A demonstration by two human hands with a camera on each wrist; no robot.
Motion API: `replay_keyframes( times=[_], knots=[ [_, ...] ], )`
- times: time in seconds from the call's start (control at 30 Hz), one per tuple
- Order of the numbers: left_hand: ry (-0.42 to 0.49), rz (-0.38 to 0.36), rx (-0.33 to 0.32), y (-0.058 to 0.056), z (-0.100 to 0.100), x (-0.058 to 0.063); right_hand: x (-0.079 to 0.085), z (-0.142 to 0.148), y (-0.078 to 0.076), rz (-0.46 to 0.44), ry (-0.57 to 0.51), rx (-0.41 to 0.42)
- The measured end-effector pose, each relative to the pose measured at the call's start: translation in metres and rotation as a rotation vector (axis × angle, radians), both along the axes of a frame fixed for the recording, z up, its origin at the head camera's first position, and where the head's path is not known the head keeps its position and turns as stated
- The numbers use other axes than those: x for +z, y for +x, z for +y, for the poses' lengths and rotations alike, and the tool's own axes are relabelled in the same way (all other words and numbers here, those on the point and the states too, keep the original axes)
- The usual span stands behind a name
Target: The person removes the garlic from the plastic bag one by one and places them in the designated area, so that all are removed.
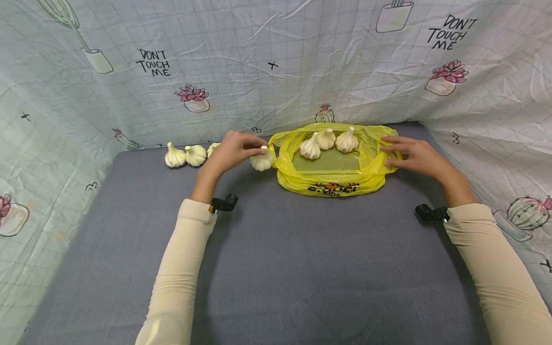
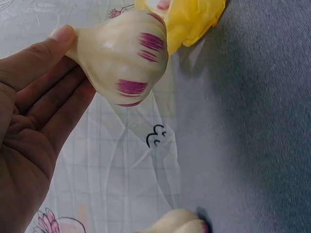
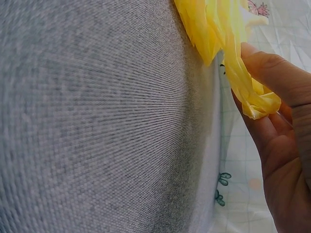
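Note:
Between thumb and fingers, my left hand (image 1: 235, 152) pinches a garlic bulb (image 1: 261, 160) by its stem, just left of the yellow plastic bag (image 1: 332, 184). Purple streaks mark that bulb's white side in the left wrist view. The bag lies with its mouth spread wide, and three garlic bulbs (image 1: 326, 139) sit together inside toward its back. At the bag's right side, my right hand (image 1: 416, 155) grips the yellow plastic edge, a fold of it (image 3: 243, 80) hanging between thumb and fingers.
Several more garlic bulbs (image 1: 196, 155) stand in a row at the table's back left, one partly behind the left hand. The grey table (image 1: 302, 268) meets a printed cloth (image 1: 267, 62) at the back and sides. Each wrist wears a black camera mount (image 1: 225, 203).

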State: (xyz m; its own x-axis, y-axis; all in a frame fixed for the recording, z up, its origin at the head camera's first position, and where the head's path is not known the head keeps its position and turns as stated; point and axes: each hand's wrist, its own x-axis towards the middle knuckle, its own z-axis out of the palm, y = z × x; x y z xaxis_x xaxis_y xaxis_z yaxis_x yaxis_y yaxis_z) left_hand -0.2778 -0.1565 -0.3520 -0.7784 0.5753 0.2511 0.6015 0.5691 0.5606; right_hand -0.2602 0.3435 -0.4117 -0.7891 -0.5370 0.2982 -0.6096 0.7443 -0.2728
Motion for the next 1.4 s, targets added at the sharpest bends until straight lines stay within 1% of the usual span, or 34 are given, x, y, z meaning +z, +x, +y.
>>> replay_keyframes(
  times=[0.2, 0.33, 0.5, 0.77, 1.07, 1.23, 1.4],
  knots=[
    [0.005, 0.0, 0.02, 0.0, -0.008, -0.001, 0.0, 0.0, 0.001, -0.007, 0.002, -0.004],
    [0.006, -0.006, 0.034, -0.001, -0.014, -0.001, -0.001, 0.0, 0.001, 0.004, -0.005, 0.004],
    [0.015, -0.025, 0.058, -0.005, -0.021, 0.0, -0.002, 0.001, 0.0, 0.017, -0.009, 0.015],
    [-0.008, -0.016, 0.112, -0.013, -0.033, 0.002, -0.002, 0.001, 0.001, 0.023, -0.015, 0.015],
    [-0.016, -0.044, 0.141, -0.024, -0.045, 0.001, -0.001, 0.002, 0.0, 0.025, -0.025, 0.02],
    [-0.007, -0.061, 0.159, -0.026, -0.049, 0.001, -0.001, 0.002, 0.001, 0.011, -0.038, 0.015],
    [-0.005, -0.061, 0.158, -0.027, -0.054, 0.0, 0.0, 0.002, 0.001, 0.013, -0.04, 0.021]
  ],
)
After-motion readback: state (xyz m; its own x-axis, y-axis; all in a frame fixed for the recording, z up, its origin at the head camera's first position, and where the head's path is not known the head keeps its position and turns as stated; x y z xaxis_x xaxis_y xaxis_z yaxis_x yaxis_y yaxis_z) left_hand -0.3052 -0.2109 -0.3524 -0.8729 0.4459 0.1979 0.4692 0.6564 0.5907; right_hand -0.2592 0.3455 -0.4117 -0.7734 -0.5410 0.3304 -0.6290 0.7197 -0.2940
